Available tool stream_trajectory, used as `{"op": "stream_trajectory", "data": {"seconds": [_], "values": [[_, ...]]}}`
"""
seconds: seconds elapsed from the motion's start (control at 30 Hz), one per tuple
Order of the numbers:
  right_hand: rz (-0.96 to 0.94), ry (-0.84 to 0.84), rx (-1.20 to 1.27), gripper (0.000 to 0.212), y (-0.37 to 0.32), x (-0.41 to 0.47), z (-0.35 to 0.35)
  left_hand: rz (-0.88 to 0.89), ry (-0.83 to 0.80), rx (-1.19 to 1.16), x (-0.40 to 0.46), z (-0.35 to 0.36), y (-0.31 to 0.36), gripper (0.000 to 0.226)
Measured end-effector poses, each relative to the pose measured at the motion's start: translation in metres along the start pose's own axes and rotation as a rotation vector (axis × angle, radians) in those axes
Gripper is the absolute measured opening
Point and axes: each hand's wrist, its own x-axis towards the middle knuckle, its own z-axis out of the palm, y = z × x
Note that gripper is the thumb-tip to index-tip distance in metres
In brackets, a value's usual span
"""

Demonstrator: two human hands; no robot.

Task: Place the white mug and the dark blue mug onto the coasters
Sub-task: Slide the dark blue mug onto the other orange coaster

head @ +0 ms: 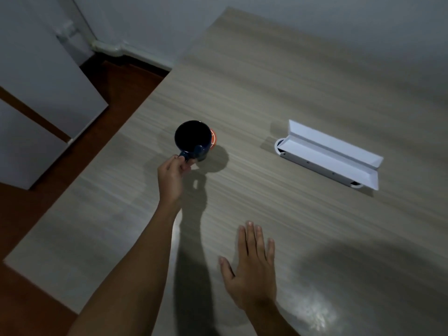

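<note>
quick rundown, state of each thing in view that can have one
dark blue mug: upright, handle pinched by left hand, over the orange coaster
orange coaster: mostly hidden by the mug
left hand: shut on the mug handle
right hand: open, flat, fingers spread, holding nothing
white cable flap: lid open

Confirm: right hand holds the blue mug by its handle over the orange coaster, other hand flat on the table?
Wrong hand. The head view shows the left hand pinching the blue mug handle over the orange coaster; the right hand lies flat on the table.
</note>
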Motion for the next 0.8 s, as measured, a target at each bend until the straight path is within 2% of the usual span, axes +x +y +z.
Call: {"op": "stream_trajectory", "data": {"seconds": [0.8], "values": [[-0.015, 0.020, 0.010, 0.088, 0.002, -0.001, 0.001, -0.058, 0.048, -0.007, 0.045, 0.040, 0.007, 0.034]]}}
